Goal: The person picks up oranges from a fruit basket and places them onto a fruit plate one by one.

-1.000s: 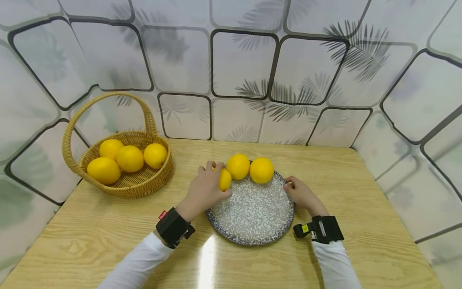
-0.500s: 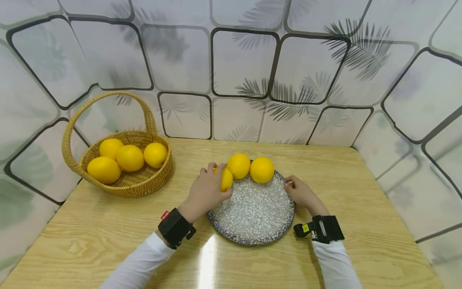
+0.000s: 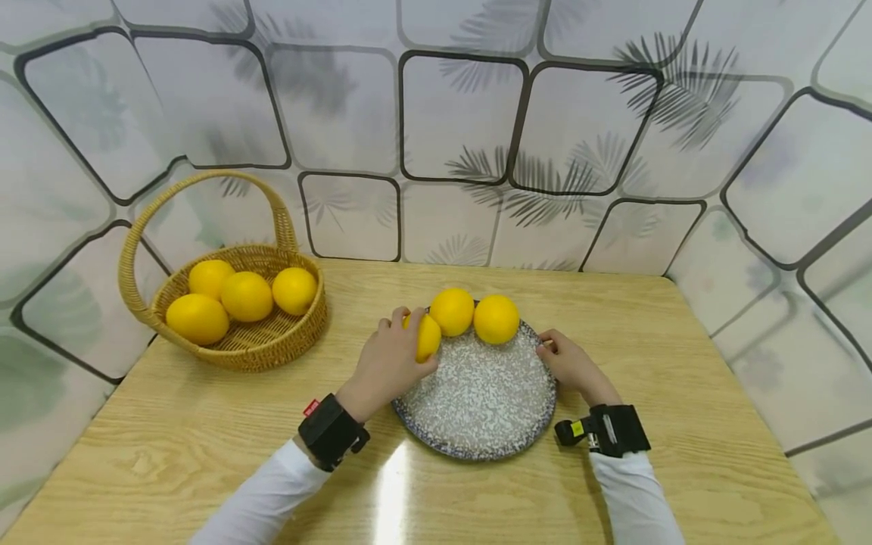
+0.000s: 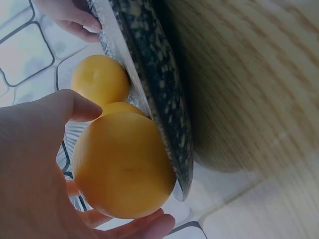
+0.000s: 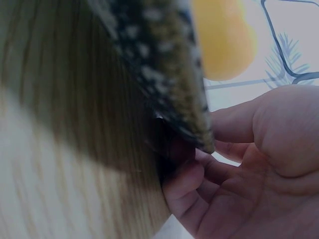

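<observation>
In the head view my left hand (image 3: 391,359) grips a yellow-orange orange (image 3: 428,338) at the left side of the round speckled grey plate (image 3: 484,401). The left wrist view shows the thumb and curled fingers round this orange (image 4: 124,167), which sits against the dark rim. Two more oranges stand side by side at the plate's back: the left one (image 3: 452,311) and the right one (image 3: 496,319). At the plate's right edge, my right hand (image 3: 571,365) pinches the rim (image 5: 172,74). Its thumb lies over the rim, with fingers curled underneath.
A wicker basket (image 3: 257,357) with a tall handle stands at the back left of the wooden table (image 3: 306,469). Several oranges (image 3: 247,297) lie in it. A patterned wall covering (image 3: 450,219) rises behind the table and along both sides.
</observation>
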Motion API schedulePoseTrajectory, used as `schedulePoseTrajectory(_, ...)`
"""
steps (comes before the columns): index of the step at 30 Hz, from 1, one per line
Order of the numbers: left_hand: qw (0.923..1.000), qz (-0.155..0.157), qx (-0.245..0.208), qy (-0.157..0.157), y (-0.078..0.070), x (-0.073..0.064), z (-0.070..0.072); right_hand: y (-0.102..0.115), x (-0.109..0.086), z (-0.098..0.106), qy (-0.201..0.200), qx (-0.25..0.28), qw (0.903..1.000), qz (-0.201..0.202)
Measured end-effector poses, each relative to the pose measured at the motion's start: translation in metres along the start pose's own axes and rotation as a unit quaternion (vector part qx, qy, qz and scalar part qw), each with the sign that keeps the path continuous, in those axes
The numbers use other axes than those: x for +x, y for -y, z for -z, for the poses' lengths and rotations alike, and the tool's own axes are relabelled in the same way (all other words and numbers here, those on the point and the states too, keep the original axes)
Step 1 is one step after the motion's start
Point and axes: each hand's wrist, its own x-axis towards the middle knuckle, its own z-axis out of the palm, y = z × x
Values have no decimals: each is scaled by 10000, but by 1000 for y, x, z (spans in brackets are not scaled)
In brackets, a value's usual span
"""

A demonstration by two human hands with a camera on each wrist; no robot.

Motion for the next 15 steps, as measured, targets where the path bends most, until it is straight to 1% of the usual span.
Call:
schedulePoseTrajectory(9, 9999, -61, 20, -101, 1, 0, -1, 0, 0, 0, -27, 12, 10000, 12)
schedulePoseTrajectory(15, 9999, -89, 11, -92, 0, 0, 0, 0, 0, 0, -26, -10, 10000, 80)
